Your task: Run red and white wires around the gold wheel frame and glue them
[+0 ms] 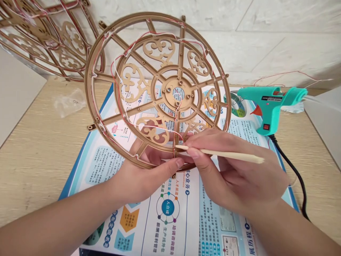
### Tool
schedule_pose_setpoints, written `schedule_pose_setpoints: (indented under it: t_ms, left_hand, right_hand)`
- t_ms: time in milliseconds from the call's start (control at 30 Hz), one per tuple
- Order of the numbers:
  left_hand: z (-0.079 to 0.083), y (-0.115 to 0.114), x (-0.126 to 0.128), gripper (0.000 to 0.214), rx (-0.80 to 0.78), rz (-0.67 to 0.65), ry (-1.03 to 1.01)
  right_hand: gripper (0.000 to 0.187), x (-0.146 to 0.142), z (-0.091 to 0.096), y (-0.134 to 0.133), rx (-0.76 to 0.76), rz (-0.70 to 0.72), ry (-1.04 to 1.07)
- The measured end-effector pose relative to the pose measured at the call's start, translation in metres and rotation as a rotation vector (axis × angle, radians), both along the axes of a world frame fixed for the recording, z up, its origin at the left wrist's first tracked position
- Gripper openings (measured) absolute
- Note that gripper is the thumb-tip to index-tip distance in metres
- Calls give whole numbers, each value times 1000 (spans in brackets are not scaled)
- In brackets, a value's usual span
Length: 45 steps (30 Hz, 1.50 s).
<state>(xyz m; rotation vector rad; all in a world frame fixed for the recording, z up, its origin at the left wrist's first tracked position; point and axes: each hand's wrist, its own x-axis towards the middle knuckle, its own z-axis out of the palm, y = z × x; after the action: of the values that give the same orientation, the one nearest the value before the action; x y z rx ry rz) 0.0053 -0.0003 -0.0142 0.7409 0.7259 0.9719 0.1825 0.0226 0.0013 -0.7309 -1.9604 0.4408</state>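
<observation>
Bronze-colored wheel (170, 97), 1 of 2 in view, tilts up in front of me above a printed poster (193, 227), its lower rim gripped in my L hand (151, 174): thumb on the near face, fingers behind, pt. hidden by the rim but visible thru the gaps. My R hand (237, 167) pinches 1 pale wooden stick (223, 153) btwn thumb & forefinger, tip at the lower spoke; whether it touches wire or frame, can't tell. Red & white wires (153, 126) loop round the wheel, hard to trace in the grooves. Of 6 scroll panels, the lower-R one is pt. covered.

To the R: 1 teal glue gun (271, 103), nozzle toward the wheel, glue stick cut off at the pic's edge, 1 black cord (297, 177) lost behind my R forearm. 1 tape roll (241, 112) sits under the nozzle, pt. hidden. To the L: 1 clear plastic bag (70, 103) on the wooden table (32, 170), contents unclear. Upper L: 2nd wheel (34, 28), also wired, by the pale wall (266, 42), cropped at top & side.
</observation>
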Motion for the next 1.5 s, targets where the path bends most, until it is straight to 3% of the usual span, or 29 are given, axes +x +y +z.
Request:
schedule_pose_setpoints:
  t_ms: [133,433,600,767,967,1333,1500]
  left_hand:
    - [1,1,1,38,7,22,-49]
    - [-3,3,1,32,109,-21,-84]
    - [-5,3,1,34,61,-27,-132]
    - [-3,4,1,28,94,-21,-65]
    - [-1,4,1,39,110,-12,-23]
    - [-1,5,0,25,106,-84,104]
    - [0,6,-1,29,178,-30,119]
  right_hand:
    - [20,2,0,2,21,57,7]
    - [17,2,-2,-1,-39,27,0]
    - [17,2,-2,0,-61,16,-8]
    - [18,0,-3,-1,-29,10,6]
    - [18,0,-3,-2,-53,56,9]
    - [17,-1,-4,-2,-39,38,9]
    - [16,-2,-6,-3,-42,39,13]
